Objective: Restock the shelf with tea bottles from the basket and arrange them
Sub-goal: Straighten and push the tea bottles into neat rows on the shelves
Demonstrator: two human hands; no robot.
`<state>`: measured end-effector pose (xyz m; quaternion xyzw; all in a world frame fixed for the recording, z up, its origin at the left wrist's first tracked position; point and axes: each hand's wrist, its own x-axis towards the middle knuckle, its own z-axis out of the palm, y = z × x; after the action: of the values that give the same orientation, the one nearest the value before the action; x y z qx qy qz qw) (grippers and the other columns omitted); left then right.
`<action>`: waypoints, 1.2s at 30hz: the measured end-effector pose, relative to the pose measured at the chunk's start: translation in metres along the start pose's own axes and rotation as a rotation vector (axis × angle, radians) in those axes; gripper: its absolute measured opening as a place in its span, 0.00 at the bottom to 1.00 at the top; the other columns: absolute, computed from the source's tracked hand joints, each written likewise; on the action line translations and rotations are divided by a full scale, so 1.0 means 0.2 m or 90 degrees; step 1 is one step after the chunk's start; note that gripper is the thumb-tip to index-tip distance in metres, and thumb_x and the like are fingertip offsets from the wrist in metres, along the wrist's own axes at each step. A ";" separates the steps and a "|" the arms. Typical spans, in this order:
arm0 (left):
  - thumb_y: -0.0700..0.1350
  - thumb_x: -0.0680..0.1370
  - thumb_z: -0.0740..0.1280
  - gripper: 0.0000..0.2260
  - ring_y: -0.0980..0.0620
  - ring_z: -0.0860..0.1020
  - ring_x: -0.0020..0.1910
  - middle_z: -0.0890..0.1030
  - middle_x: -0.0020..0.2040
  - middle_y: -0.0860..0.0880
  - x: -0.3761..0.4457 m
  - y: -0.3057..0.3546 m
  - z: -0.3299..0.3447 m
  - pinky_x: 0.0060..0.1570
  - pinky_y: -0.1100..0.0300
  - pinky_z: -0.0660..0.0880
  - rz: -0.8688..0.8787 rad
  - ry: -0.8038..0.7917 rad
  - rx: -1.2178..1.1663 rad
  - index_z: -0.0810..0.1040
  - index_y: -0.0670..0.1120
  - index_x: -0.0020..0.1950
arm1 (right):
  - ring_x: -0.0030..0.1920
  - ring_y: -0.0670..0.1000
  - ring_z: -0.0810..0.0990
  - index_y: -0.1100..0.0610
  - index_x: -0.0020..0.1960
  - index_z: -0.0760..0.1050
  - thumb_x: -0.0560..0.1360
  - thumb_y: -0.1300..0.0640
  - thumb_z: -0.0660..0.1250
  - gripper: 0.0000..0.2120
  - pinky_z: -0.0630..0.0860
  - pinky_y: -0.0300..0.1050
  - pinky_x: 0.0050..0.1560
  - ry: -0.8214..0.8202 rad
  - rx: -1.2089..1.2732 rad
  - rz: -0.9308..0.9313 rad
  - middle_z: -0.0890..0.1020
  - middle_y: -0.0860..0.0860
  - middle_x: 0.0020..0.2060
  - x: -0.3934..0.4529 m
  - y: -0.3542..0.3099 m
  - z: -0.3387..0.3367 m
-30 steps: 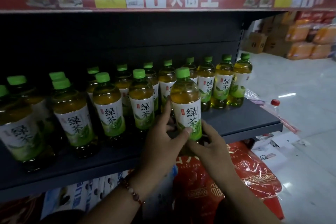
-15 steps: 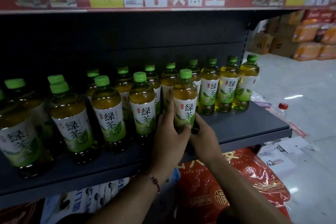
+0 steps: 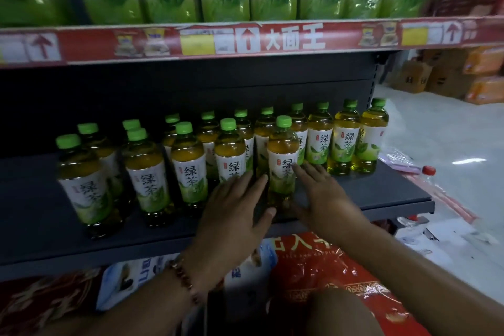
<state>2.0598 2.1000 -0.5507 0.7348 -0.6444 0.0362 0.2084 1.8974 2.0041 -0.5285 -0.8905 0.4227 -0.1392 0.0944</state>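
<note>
The clear plastic tea bottle with the green cap (image 3: 282, 161) stood upright on the dark grey metal shelf (image 3: 381, 194), at the front right of the row. The left hand (image 3: 231, 215) and right hand (image 3: 321, 194) were spread open on either side, gripping nothing. That looked like tidying; next would probably come another bottle from the basket, which was not in sight.

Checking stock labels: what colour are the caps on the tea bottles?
Bright green, seen clearly in the head view on the tea bottles.
</note>
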 end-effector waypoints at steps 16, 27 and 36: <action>0.67 0.80 0.54 0.32 0.56 0.48 0.80 0.48 0.81 0.58 -0.36 -0.13 -1.54 0.75 0.60 0.47 0.001 0.219 0.265 0.48 0.61 0.81 | 0.75 0.40 0.57 0.40 0.78 0.54 0.77 0.38 0.63 0.33 0.56 0.34 0.68 0.148 0.034 -0.321 0.59 0.38 0.77 -0.21 -0.99 -1.03; 0.65 0.79 0.60 0.35 0.55 0.57 0.78 0.52 0.81 0.57 -0.06 -0.70 -1.97 0.73 0.57 0.61 -0.045 0.241 0.169 0.48 0.60 0.81 | 0.75 0.47 0.62 0.42 0.79 0.52 0.77 0.41 0.67 0.37 0.62 0.42 0.70 0.163 -0.051 -0.329 0.60 0.44 0.78 0.28 -1.52 -1.24; 0.69 0.69 0.70 0.49 0.45 0.57 0.79 0.38 0.81 0.52 0.40 -0.97 -2.06 0.69 0.48 0.69 -0.061 0.233 0.061 0.31 0.76 0.70 | 0.77 0.52 0.60 0.49 0.81 0.41 0.72 0.42 0.73 0.51 0.64 0.47 0.70 0.204 -0.108 -0.337 0.53 0.49 0.80 0.98 -1.64 -1.43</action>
<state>2.3483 2.1870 -0.2012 0.7552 -0.5575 0.1897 0.2880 2.1605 2.0425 -0.1318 -0.9410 0.1960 -0.2618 -0.0872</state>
